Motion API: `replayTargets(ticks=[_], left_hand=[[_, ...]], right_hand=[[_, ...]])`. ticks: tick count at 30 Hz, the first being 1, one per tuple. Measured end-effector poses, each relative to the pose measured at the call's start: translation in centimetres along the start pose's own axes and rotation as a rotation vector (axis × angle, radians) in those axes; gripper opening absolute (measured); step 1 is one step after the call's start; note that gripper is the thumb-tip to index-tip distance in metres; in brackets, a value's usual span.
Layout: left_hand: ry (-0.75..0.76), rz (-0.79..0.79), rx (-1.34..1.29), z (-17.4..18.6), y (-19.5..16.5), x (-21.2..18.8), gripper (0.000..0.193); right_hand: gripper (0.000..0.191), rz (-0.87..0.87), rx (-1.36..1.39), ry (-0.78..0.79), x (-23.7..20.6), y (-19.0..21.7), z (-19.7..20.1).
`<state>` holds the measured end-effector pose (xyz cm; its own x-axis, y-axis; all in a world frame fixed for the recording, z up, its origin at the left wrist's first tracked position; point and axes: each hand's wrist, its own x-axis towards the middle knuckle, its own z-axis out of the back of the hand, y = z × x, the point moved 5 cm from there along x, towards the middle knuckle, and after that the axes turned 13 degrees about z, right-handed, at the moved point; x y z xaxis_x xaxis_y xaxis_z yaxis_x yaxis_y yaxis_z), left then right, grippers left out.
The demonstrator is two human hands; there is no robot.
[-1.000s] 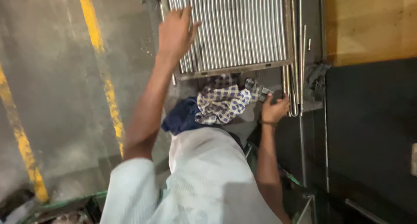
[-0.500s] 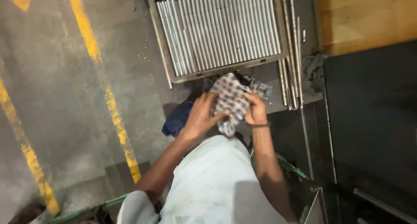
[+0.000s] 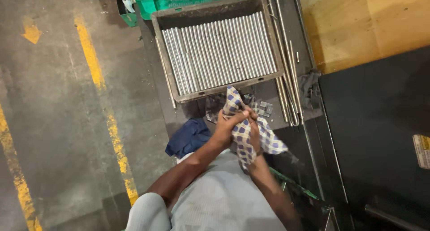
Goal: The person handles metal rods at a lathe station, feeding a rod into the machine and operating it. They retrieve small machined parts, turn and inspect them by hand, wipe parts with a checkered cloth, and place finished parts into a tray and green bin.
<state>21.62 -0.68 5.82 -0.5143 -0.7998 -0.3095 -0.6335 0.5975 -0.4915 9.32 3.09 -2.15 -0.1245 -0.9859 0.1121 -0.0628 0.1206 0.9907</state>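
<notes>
Hands met at waist level over a white cloth with blue checks (image 3: 244,134). Left hand (image 3: 226,128) was clenched around the cloth's upper part; right hand (image 3: 254,134) gripped it from beneath, with loose ends hanging down. Just beyond stood a grey rectangular tray (image 3: 166,23) filled with parallel steel rods (image 3: 219,52). A crumpled dark blue rag (image 3: 188,137) lay beside the left forearm.

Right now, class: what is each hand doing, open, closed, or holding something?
Left hand: closed on the checked cloth.
Right hand: closed on the same checked cloth.
</notes>
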Motion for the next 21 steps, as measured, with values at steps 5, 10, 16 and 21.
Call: replayTargets(ticks=[5, 10, 16, 21], left_hand=[[-0.084, -0.052, -0.03, 0.3, -1.2, -0.1, 0.015], [-0.058, -0.004, -0.041, 0.5, -1.5, -0.7, 0.023], [-0.26, -0.088, 0.054, 1.0, -3.0, -1.3, 0.035], [0.092, -0.482, 0.468, -3.7, -4.8, -2.7, 0.077]], right_hand=[[0.04, -0.016, 0.152, -0.06, 0.0, 2.5, -3.6], [0.044, 0.316, -0.47, 0.027, 0.8, 7.4, -5.5], [0.047, 0.518, -0.648, 0.229, 0.5, 12.1, -7.5], [0.068, 0.083, 0.06, 0.192, -1.1, 14.5, -8.1]])
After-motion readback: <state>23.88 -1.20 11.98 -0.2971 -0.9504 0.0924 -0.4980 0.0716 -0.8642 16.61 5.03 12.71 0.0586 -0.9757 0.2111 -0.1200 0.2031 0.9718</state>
